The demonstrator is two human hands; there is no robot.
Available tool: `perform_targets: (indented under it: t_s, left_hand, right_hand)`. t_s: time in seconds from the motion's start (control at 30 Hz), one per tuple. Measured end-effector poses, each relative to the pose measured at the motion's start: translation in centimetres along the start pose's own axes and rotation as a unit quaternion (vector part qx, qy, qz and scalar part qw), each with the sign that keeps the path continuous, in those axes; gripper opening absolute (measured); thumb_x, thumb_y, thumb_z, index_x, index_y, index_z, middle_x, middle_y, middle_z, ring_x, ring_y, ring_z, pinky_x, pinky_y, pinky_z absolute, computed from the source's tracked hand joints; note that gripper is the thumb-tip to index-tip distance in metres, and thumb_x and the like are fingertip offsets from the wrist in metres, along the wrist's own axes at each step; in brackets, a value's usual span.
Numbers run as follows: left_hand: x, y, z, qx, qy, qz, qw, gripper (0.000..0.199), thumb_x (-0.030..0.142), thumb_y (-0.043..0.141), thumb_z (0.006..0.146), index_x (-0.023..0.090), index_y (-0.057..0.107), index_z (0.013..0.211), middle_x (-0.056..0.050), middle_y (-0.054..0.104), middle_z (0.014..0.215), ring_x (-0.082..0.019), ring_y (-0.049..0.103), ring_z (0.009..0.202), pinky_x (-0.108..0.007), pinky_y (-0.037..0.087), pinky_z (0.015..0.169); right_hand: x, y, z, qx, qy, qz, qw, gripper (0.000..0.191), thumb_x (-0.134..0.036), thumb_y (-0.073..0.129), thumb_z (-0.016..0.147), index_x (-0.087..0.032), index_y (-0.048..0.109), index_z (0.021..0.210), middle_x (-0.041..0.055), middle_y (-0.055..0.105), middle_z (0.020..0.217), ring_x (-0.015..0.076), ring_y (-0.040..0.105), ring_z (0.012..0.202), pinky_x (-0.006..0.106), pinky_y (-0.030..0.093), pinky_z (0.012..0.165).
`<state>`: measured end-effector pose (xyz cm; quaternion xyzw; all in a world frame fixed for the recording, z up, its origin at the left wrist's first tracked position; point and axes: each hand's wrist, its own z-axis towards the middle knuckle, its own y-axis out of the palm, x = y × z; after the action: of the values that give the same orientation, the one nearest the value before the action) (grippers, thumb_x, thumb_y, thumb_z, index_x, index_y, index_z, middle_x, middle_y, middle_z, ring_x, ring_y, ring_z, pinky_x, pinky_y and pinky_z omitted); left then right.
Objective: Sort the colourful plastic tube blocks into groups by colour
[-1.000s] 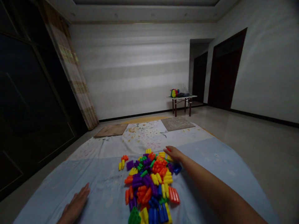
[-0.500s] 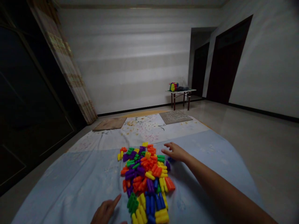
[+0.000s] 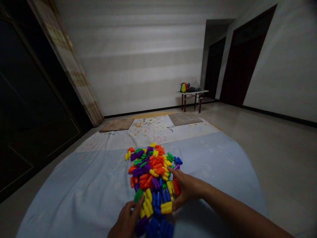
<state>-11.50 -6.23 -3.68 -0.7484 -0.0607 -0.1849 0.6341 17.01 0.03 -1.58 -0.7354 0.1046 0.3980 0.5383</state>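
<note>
A long pile of plastic pieces (image 3: 156, 162) in red-orange, yellow, green, purple and blue lies on the light blue cloth (image 3: 94, 185). At the pile's right edge my right hand (image 3: 185, 186) is open, thumb and fingers spread around a red piece (image 3: 176, 187) and touching a yellow piece (image 3: 166, 207). On the near left side, my left hand (image 3: 127, 215) rests against the pile with its index finger stretched to a green piece (image 3: 139, 195). Its fingers are apart and it holds nothing visible. Blue pieces (image 3: 159, 227) lie at the near end.
Two flat mats, a brown one (image 3: 117, 125) and a grey one (image 3: 185, 118), lie at the cloth's far end. Behind them a small table (image 3: 204, 91) holds a colourful bag (image 3: 184, 87). A curtain (image 3: 74, 69) hangs at the left.
My right hand has moved nearer, from the pile's far right side to its near right edge. My left hand has come forward and right to touch the pile. The view has tilted slightly down.
</note>
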Motion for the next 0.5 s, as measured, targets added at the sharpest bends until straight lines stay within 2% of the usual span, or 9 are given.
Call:
perform_targets:
  t_s: [0.1,0.23,0.3,0.4,0.5]
  left_hand:
    - [1.7,-0.7,-0.4,-0.031,0.012,0.002,0.999,0.094,0.025,0.07,0.051,0.029,0.034,0.137,-0.005,0.043,0.133,-0.022,0.042,0.121,-0.028,0.04,0.096]
    - [3.0,-1.1,-0.6,-0.043,0.004,0.017,0.999,0.086,0.031,0.064,0.06,0.023,0.032,0.139,-0.009,0.04,0.137,-0.023,0.037,0.126,-0.031,0.034,0.102]
    - [3.2,-0.7,-0.6,-0.025,0.002,0.02,0.999,0.077,0.029,0.057,0.065,0.023,0.033,0.138,-0.009,0.044,0.133,-0.021,0.041,0.123,-0.03,0.036,0.1]
    - [2.9,0.2,-0.2,0.022,0.007,-0.002,1.0,0.072,0.022,0.051,0.068,0.026,0.033,0.138,-0.007,0.046,0.127,-0.018,0.047,0.117,-0.026,0.041,0.093]
    - [2.4,0.5,0.8,0.052,0.021,-0.066,0.996,0.069,0.019,0.049,0.068,0.022,0.036,0.136,-0.009,0.045,0.124,-0.017,0.052,0.109,-0.025,0.043,0.09]
  right_hand:
    - [-1.9,2.0,-0.8,-0.033,-0.013,-0.026,0.999,0.142,-0.05,0.085,0.029,-0.025,0.008,0.146,0.0155,0.035,0.136,0.0361,0.043,0.119,0.043,0.037,0.098]
    - [-3.5,4.3,-1.1,-0.036,-0.01,-0.102,0.994,0.144,-0.046,0.086,0.026,-0.029,0.007,0.145,0.018,0.025,0.142,0.0417,0.032,0.125,0.051,0.034,0.098]
    - [-3.8,5.1,-1.1,-0.03,-0.023,-0.115,0.993,0.138,-0.046,0.085,0.031,-0.03,0.008,0.145,0.0175,0.023,0.143,0.0405,0.031,0.126,0.05,0.034,0.099]
    - [-3.7,5.8,-1.0,-0.028,-0.056,-0.111,0.992,0.127,-0.045,0.082,0.04,-0.031,0.011,0.144,0.0158,0.026,0.142,0.0376,0.039,0.121,0.046,0.039,0.096]
    - [-3.4,6.2,-0.6,0.011,-0.092,-0.087,0.992,0.116,-0.042,0.078,0.047,-0.03,0.016,0.144,0.0146,0.031,0.138,0.0353,0.045,0.116,0.043,0.042,0.093]
